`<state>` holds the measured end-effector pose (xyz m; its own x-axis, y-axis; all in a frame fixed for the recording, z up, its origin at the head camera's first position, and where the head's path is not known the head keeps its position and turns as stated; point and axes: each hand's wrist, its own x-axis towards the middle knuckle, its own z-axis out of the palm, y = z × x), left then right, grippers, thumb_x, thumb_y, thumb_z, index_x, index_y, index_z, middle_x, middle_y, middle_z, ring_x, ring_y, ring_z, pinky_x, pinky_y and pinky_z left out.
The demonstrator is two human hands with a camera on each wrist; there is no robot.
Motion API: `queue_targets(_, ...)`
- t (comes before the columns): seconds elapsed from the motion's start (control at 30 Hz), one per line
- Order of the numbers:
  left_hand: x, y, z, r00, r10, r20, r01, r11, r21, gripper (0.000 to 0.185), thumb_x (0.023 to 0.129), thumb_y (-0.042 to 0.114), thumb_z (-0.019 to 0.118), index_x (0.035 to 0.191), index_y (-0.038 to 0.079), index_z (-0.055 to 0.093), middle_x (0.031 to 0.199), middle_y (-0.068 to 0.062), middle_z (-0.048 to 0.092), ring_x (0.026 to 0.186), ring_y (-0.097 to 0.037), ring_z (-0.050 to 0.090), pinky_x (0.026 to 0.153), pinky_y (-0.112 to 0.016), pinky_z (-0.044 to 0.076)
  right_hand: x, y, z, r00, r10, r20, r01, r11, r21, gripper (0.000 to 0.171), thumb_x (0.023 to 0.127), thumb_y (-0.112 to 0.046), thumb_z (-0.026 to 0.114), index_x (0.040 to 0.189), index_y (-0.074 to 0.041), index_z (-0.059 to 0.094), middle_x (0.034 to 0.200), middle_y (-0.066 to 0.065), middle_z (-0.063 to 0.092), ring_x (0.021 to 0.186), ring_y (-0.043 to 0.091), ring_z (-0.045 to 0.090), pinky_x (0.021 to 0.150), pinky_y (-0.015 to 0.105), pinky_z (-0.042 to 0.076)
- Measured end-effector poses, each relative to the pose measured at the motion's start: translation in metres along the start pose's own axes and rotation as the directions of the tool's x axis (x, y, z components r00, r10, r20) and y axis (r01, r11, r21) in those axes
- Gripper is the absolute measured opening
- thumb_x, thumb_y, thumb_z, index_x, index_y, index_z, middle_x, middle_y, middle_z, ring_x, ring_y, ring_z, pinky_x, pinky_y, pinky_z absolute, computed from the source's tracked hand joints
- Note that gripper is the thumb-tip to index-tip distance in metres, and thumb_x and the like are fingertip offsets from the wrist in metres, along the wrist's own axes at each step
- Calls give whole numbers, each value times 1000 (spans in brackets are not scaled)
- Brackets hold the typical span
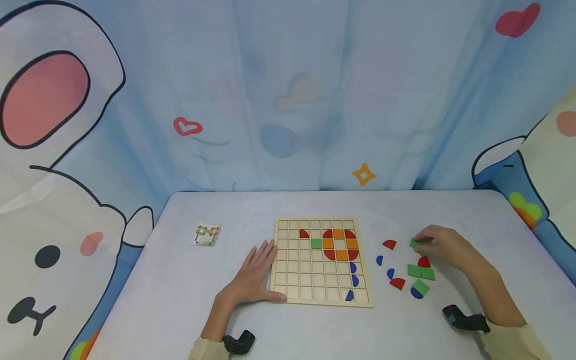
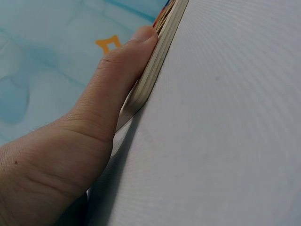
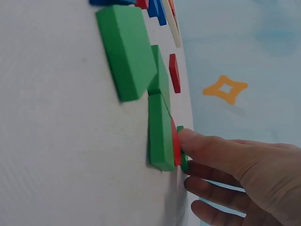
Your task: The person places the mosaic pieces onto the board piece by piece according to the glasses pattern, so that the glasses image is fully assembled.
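Observation:
My left hand [image 1: 253, 276] lies spread along the left edge of a wooden grid board [image 1: 292, 280], its thumb at the near corner. In the left wrist view that thumb [image 2: 110, 87] presses against the board's side. To the right of the board, my right hand [image 1: 447, 246] pinches a green square tile [image 1: 414, 243] at the table surface; its fingers partly cover the tile. On the grid, red quarter-circles and orange squares [image 1: 342, 255] form a ring, with a green square [image 1: 316, 243] to its left and several blue pieces [image 1: 355, 280] below.
Loose pieces lie between board and right hand: green squares [image 1: 414, 270], red quarter-circles [image 1: 398, 283] and blue pieces [image 1: 390, 273]. A small patterned card [image 1: 206, 234] lies at the left on the white table [image 1: 171, 280]. A printed curtain [image 1: 288, 100] hangs behind.

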<state>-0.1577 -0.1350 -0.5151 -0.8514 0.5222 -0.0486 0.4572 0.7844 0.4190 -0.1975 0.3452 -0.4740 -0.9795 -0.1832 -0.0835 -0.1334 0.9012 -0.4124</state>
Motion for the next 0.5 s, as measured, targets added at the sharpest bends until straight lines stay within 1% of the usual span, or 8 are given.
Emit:
queue_targets(0.1,0,0,0,1000,-2,3,2,1000,-3,122,70,69,71,157,8,10,166,-5,3,154,-23,0,125,-49,5,0,3,1,1000,-28,5,28,1000,2,37,80,-17,78,110,3,67,107,25,65,101,42,59,86,56,54)
queue_targets(0.27,-1,1,-1,1000,14,-1,-14,1000,-6,122,70,68,71,156,7,10,166,-7,3,154,-25,1,124,-51,7,0,6,1,997,-77,-21,77,997,14,33,80,-12,77,107,4,66,98,19,65,90,32,60,80,50,58)
queue_targets(0.33,0,1,-2,1000,21,-6,-21,1000,-5,122,70,68,72,156,6,11,166,-9,4,154,-27,3,124,-52,8,1,6,1,996,-81,-25,82,996,19,33,80,-11,77,106,4,65,97,17,65,88,30,60,79,49,58)
queue_targets(0.5,0,1,-2,1000,9,4,-9,1000,0,123,70,69,71,157,7,9,166,-6,2,154,-25,1,124,-50,7,2,8,3,997,-70,-20,70,997,39,33,81,-12,75,108,4,64,97,16,63,87,25,58,76,42,59)
